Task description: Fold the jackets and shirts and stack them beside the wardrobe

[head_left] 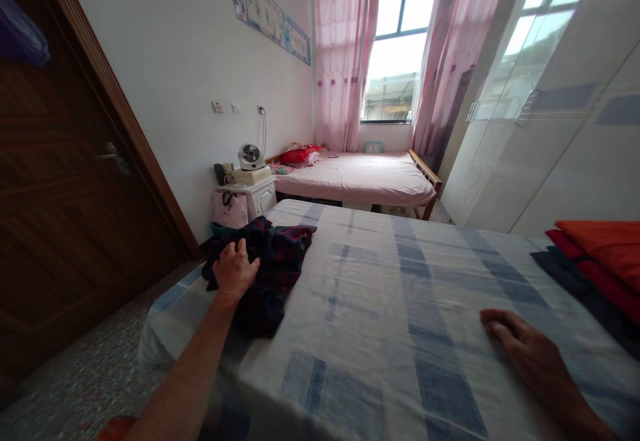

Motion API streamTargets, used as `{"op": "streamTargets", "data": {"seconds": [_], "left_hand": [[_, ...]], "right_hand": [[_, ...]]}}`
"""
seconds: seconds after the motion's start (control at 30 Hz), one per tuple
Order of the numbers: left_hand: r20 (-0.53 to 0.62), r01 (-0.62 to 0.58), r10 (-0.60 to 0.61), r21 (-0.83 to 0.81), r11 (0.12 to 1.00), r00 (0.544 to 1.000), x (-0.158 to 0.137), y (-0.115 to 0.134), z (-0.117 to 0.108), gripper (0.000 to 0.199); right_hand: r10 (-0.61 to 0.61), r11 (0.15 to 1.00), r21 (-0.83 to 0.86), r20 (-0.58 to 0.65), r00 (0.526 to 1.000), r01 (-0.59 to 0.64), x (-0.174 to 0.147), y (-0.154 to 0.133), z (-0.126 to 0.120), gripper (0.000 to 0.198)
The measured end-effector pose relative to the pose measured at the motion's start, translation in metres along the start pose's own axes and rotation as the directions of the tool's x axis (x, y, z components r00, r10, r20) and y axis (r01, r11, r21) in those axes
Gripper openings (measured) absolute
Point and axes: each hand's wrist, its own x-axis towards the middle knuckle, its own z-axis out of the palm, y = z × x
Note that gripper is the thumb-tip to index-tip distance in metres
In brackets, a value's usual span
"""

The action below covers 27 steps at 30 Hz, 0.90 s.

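Observation:
My left hand (236,269) is on a dark navy garment (273,277) with faint red checks, its bent fingers closed on the cloth. The garment lies crumpled near the left edge of the bed; its exact kind is hard to tell. My right hand (525,347) hovers over or rests on the sheet at the right, with thumb and forefinger curled close together and no object visible in them. Its other fingers are mostly hidden. Beyond it, at the right edge of the bed, sits a stack of folded clothes (600,254) in orange, red and dark colours.
A blue-and-white sheet (370,281) covers the near bed. Behind it stand a second bed with a pink sheet (370,177) and a white bedside cabinet (263,197) bearing a small fan (251,157). A wooden door (75,181) is at left, a glossy wardrobe (540,127) at right.

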Motion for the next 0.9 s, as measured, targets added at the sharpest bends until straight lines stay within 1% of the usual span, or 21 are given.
{"op": "streamTargets", "data": {"seconds": [0.07, 0.13, 0.2, 0.27, 0.33, 0.4, 0.5, 0.57, 0.6, 0.63, 0.67, 0.7, 0.73, 0.77, 0.8, 0.83, 0.87, 0.9], "left_hand": [[-0.008, 0.080, -0.081, -0.043, 0.996, 0.997, 0.001, -0.011, -0.003, 0.056], [0.006, 0.145, -0.145, -0.124, 0.982, 0.989, 0.006, -0.018, -0.006, 0.047], [0.026, 0.181, -0.180, -0.242, 0.953, 0.983, 0.013, -0.018, -0.010, 0.037], [0.039, 0.186, -0.186, -0.399, 0.898, 0.982, 0.020, -0.009, -0.015, 0.035], [0.069, 0.162, -0.151, -0.579, 0.799, 0.986, 0.024, 0.010, -0.021, 0.041], [0.116, 0.134, -0.072, -0.740, 0.659, 0.991, 0.023, 0.040, -0.026, 0.050], [0.180, 0.124, 0.081, -0.880, 0.459, 0.980, 0.007, 0.099, -0.035, 0.057], [0.216, 0.138, 0.212, -0.934, 0.328, 0.953, -0.015, 0.140, -0.038, 0.053], [0.256, 0.197, 0.351, -0.961, 0.195, 0.901, -0.029, 0.160, -0.039, 0.048], [0.272, 0.254, 0.481, -0.962, 0.103, 0.834, -0.044, 0.178, -0.038, 0.043], [0.293, 0.307, 0.606, -0.948, 0.084, 0.740, -0.061, 0.193, -0.037, 0.039], [0.313, 0.336, 0.719, -0.935, 0.118, 0.620, -0.078, 0.206, -0.034, 0.036], [0.305, 0.298, 0.809, -0.939, 0.168, 0.503, -0.095, 0.217, -0.031, 0.033], [0.291, 0.223, 0.872, -0.950, 0.217, 0.394, -0.111, 0.224, -0.028, 0.031], [0.276, 0.126, 0.910, -0.960, 0.249, 0.308, -0.125, 0.227, -0.024, 0.030], [0.264, 0.029, 0.931, -0.964, 0.266, 0.251, -0.137, 0.228, -0.021, 0.030], [0.261, -0.056, 0.940, -0.959, 0.279, 0.222, -0.146, 0.226, -0.017, 0.031], [0.267, -0.125, 0.938, -0.946, 0.299, 0.219, -0.151, 0.221, -0.015, 0.033]], "right_hand": [[0.004, 1.000, 0.001, 0.005, 1.000, -0.004, -0.001, -0.003, -0.001, 0.038], [-0.003, 1.000, 0.000, 0.006, 1.000, 0.003, -0.002, -0.006, -0.001, 0.038], [-0.011, 1.000, -0.003, 0.008, 1.000, 0.011, -0.003, -0.007, -0.001, 0.038], [-0.016, 1.000, -0.005, 0.009, 1.000, 0.016, -0.003, -0.009, -0.001, 0.039], [-0.023, 1.000, -0.001, 0.010, 1.000, 0.023, -0.004, -0.009, -0.001, 0.039], [-0.035, 0.999, 0.004, 0.006, 0.999, 0.035, -0.005, -0.010, 0.000, 0.039], [-0.056, 0.998, 0.008, -0.004, 0.998, 0.056, -0.007, -0.012, -0.001, 0.038], [-0.075, 0.997, 0.010, -0.006, 0.997, 0.075, -0.008, -0.015, -0.001, 0.037], [-0.086, 0.996, 0.009, -0.006, 0.996, 0.086, -0.008, -0.015, -0.001, 0.036], [-0.095, 0.995, 0.007, -0.008, 0.995, 0.095, -0.009, -0.016, -0.001, 0.035], [-0.102, 0.995, 0.005, -0.011, 0.995, 0.102, -0.009, -0.017, -0.001, 0.034], [-0.109, 0.994, 0.004, -0.012, 0.994, 0.109, -0.010, -0.017, -0.001, 0.033], [-0.117, 0.993, 0.009, -0.013, 0.993, 0.117, -0.010, -0.017, -0.001, 0.033], [-0.122, 0.992, 0.015, -0.015, 0.992, 0.122, -0.010, -0.017, -0.001, 0.032], [-0.127, 0.992, 0.022, -0.016, 0.992, 0.127, -0.011, -0.018, -0.001, 0.031], [-0.131, 0.991, 0.027, -0.019, 0.991, 0.131, -0.012, -0.018, -0.001, 0.030], [-0.133, 0.991, 0.028, -0.024, 0.991, 0.134, -0.013, -0.018, -0.001, 0.030], [-0.134, 0.991, 0.024, -0.028, 0.991, 0.134, -0.013, -0.019, -0.001, 0.029]]}}
